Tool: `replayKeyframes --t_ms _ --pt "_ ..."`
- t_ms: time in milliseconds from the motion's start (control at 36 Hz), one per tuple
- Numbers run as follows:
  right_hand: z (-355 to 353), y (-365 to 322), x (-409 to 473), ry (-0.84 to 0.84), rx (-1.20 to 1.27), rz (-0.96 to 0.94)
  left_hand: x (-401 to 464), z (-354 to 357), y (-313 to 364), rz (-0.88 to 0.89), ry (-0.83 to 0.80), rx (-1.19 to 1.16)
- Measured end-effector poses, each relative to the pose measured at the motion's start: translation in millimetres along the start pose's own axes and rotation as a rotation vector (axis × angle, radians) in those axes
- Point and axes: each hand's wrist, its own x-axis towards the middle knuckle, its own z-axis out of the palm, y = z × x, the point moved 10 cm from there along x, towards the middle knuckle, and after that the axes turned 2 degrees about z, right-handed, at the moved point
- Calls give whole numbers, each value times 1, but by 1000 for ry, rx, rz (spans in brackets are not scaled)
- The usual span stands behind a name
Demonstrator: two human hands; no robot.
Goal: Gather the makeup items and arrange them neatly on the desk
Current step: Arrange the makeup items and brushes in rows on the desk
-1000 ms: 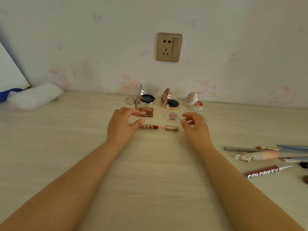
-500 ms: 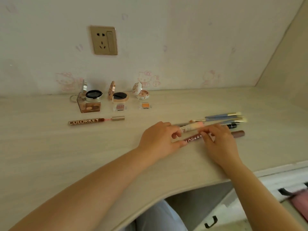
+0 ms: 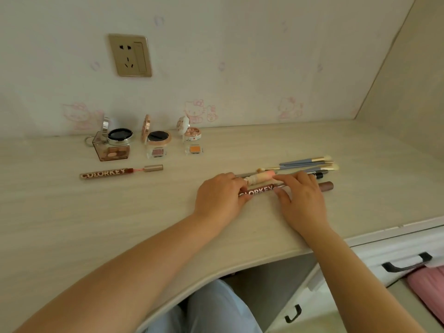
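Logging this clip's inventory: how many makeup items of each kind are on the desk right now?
Open round compacts: 3
Eyeshadow palette and pans: 3
COLORKEY tubes: 2
Pink patterned tube: 1
Brushes and pencils piled at right: about 6, overlapping, exact count unclear
Total: about 15

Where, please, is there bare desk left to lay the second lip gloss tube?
Free: the strip right of the capless COLORKEY tube, and the near desk left of the left hand. Crowded: the blue-handled brushes.
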Motion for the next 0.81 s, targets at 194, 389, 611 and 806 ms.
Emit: replayKeyframes --t_ms 194,389,611,806 --pt "-2 -28 15 -30 283 27 -21 -49 -43 -4 112 -56" --pt "53 -123 25 -351 606 17 -62 -87 -123 -121 152 -30" --pt "112 -218 22 -539 785 91 -96 -107 -182 -223 180 136" --pt "124 -220 13 -535 905 48 -96 -87 -198 -250 29 90"
